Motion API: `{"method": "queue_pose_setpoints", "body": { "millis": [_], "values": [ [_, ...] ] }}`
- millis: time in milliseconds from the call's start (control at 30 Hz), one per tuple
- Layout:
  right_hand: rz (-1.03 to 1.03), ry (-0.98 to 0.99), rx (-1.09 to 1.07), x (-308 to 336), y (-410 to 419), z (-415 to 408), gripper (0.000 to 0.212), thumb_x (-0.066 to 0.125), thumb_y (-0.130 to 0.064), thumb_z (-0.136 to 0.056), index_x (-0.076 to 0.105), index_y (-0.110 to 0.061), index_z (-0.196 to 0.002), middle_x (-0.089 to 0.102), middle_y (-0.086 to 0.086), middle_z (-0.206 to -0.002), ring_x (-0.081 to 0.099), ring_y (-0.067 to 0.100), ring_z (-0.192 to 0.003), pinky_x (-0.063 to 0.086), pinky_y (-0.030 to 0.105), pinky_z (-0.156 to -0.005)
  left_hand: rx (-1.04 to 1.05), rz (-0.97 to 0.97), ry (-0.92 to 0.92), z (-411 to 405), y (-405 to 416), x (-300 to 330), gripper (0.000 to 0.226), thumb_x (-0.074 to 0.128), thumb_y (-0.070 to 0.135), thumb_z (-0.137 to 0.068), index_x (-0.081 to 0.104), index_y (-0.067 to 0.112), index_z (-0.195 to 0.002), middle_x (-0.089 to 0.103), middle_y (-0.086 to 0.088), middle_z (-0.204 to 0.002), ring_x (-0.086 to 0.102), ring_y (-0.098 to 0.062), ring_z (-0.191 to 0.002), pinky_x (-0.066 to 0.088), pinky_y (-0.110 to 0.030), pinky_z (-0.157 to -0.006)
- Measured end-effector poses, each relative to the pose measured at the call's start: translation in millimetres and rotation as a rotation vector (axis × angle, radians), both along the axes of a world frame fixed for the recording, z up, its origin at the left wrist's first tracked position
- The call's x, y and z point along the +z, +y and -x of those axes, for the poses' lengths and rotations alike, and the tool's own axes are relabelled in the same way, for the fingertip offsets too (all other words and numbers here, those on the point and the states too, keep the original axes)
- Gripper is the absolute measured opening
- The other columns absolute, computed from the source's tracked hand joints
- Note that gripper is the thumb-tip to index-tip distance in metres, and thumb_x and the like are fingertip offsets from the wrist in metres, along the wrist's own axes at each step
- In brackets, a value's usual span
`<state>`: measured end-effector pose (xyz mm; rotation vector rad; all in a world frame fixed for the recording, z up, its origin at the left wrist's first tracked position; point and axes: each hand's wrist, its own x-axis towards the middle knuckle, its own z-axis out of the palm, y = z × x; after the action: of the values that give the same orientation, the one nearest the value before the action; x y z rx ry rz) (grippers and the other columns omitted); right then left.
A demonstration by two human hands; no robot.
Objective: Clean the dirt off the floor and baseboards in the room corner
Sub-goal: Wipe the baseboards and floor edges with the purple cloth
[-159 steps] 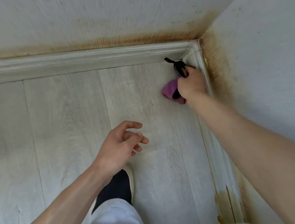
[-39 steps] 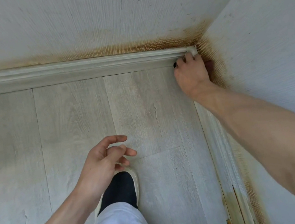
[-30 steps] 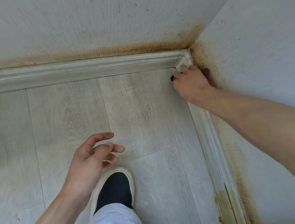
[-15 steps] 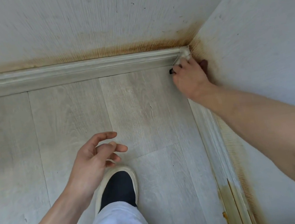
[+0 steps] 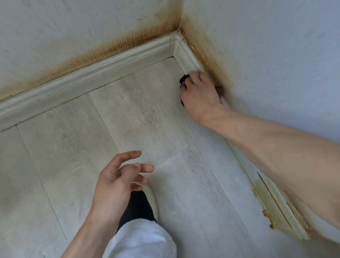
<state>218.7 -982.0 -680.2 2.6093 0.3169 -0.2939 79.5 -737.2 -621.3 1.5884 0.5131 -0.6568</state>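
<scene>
My right hand (image 5: 201, 96) grips a cleaning tool against the right baseboard (image 5: 189, 57), a short way back from the room corner (image 5: 177, 37). Only black bits of the tool (image 5: 183, 79) poke out past my fingers; the rest is hidden under the hand. My left hand (image 5: 118, 184) hovers over the pale wood-look floor (image 5: 103, 127) with fingers loosely spread and holds nothing. The back baseboard (image 5: 71, 83) runs left from the corner. Orange-brown staining (image 5: 109, 48) lines both walls just above the baseboards.
My foot in a black sock and pale slipper (image 5: 141, 205) stands on the floor below the left hand, with a white trouser leg (image 5: 138, 253). Yellowish stains and a damaged baseboard piece (image 5: 271, 206) lie along the right wall nearer me.
My right hand has slid from the corner back along the right baseboard toward me. The view has tilted and turned. Earlier a purple cloth showed in that hand; now it is hidden.
</scene>
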Motion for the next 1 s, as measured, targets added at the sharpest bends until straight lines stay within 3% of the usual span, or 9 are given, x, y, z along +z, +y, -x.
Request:
{"method": "queue_pose_setpoints", "body": {
  "millis": [67, 200, 300, 433, 600, 733, 867, 933, 1000],
  "values": [
    [0.03, 0.053, -0.013, -17.9, 5.8, 20.8, 0.045, 0.029, -0.009, -0.104, 0.047, -0.002, -0.145, 0.053, 0.019, -0.143, 0.043, 0.033, -0.134, 0.038, 0.039, -0.11, -0.02, -0.018, -0.002, 6.1, -6.6, 3.1, 0.027, 0.052, 0.006, -0.102, 0.067, 0.019, -0.12, 0.079, -0.008, -0.097, 0.064, -0.021, -0.079, 0.051, -0.039, -0.081],
    [0.015, -0.015, -0.072, -44.0, -14.9, 119.8, 0.061, 0.018, -0.002, -0.092, 0.052, -0.007, -0.142, 0.059, 0.017, -0.138, 0.056, 0.025, -0.123, 0.049, 0.029, -0.097, -0.07, -0.071, -0.029, 18.8, -11.1, 16.3, 0.027, 0.052, 0.006, -0.102, 0.066, 0.019, -0.12, 0.079, -0.008, -0.098, 0.064, -0.023, -0.082, 0.051, -0.038, -0.082],
    [-0.024, 0.052, -0.197, -37.8, -26.5, 192.8, 0.063, 0.023, 0.0, -0.088, 0.043, -0.001, -0.148, 0.049, 0.025, -0.147, 0.053, 0.03, -0.127, 0.05, 0.032, -0.098, -0.128, -0.15, -0.063, 25.9, 1.5, 36.5, 0.028, 0.052, 0.006, -0.102, 0.067, 0.022, -0.12, 0.079, -0.007, -0.097, 0.066, -0.024, -0.084, 0.051, -0.04, -0.085],
    [-0.198, 0.2, -0.423, -9.2, -40.0, 260.8, 0.074, 0.058, 0.002, -0.087, 0.028, 0.003, -0.155, 0.04, 0.029, -0.152, 0.048, 0.035, -0.13, 0.048, 0.037, -0.102, -0.351, -0.284, -0.125, 32.3, 42.0, 84.9, 0.027, 0.051, 0.008, -0.105, 0.066, 0.025, -0.119, 0.079, -0.003, -0.098, 0.067, -0.023, -0.082, 0.053, -0.047, -0.087],
    [-0.422, 0.17, -0.595, 2.9, -47.9, 280.6, 0.065, 0.051, 0.003, -0.093, 0.033, -0.004, -0.155, 0.052, 0.014, -0.142, 0.047, 0.029, -0.123, 0.048, 0.033, -0.093, -0.525, -0.384, -0.2, -1.8, 67.1, 112.7, 0.021, 0.064, 0.025, -0.101, 0.067, 0.041, -0.114, 0.079, 0.004, -0.1, 0.069, -0.02, -0.082, 0.053, -0.047, -0.085],
    [-0.84, -0.027, -0.605, 15.1, -51.1, 281.6, 0.058, 0.056, 0.007, -0.091, 0.051, -0.009, -0.147, 0.064, 0.007, -0.13, 0.051, 0.025, -0.112, 0.048, 0.036, -0.098, -0.734, -0.386, -0.216, -35.7, 39.2, 91.3, 0.019, 0.058, 0.019, -0.104, 0.067, 0.031, -0.116, 0.079, 0.007, -0.1, 0.071, -0.018, -0.084, 0.055, -0.046, -0.086],
    [-1.322, -0.204, -0.817, 30.6, -36.5, 287.4, 0.062, 0.055, 0.016, -0.085, 0.063, -0.016, -0.138, 0.065, -0.008, -0.128, 0.053, -0.014, -0.11, 0.035, 0.005, -0.101, -0.914, -0.285, -0.202, -58.6, -12.6, 58.3, 0.02, 0.062, 0.018, -0.102, 0.067, 0.027, -0.118, 0.079, 0.007, -0.1, 0.073, -0.017, -0.087, 0.058, -0.04, -0.085],
    [-1.662, -0.155, -1.094, 37.8, -27.9, 284.3, 0.069, 0.049, 0.018, -0.084, 0.066, -0.028, -0.132, 0.068, -0.013, -0.129, 0.059, -0.009, -0.118, 0.042, 0.015, -0.105, -0.967, -0.192, -0.131, -62.6, -39.9, 39.8, 0.02, 0.066, 0.017, -0.1, 0.068, 0.023, -0.119, 0.078, 0.002, -0.103, 0.074, -0.021, -0.094, 0.059, -0.042, -0.089],
    [-2.055, -0.123, -1.359, 40.5, -24.4, 281.7, 0.066, 0.046, 0.02, -0.085, 0.068, -0.027, -0.126, 0.073, -0.008, -0.121, 0.066, 0.007, -0.114, 0.051, 0.026, -0.097, -0.987, -0.078, 0.012, -60.6, -64.4, 22.4, 0.027, 0.07, 0.019, -0.095, 0.067, 0.017, -0.122, 0.077, -0.004, -0.11, 0.073, -0.026, -0.104, 0.058, -0.042, -0.095]
  ]
}}
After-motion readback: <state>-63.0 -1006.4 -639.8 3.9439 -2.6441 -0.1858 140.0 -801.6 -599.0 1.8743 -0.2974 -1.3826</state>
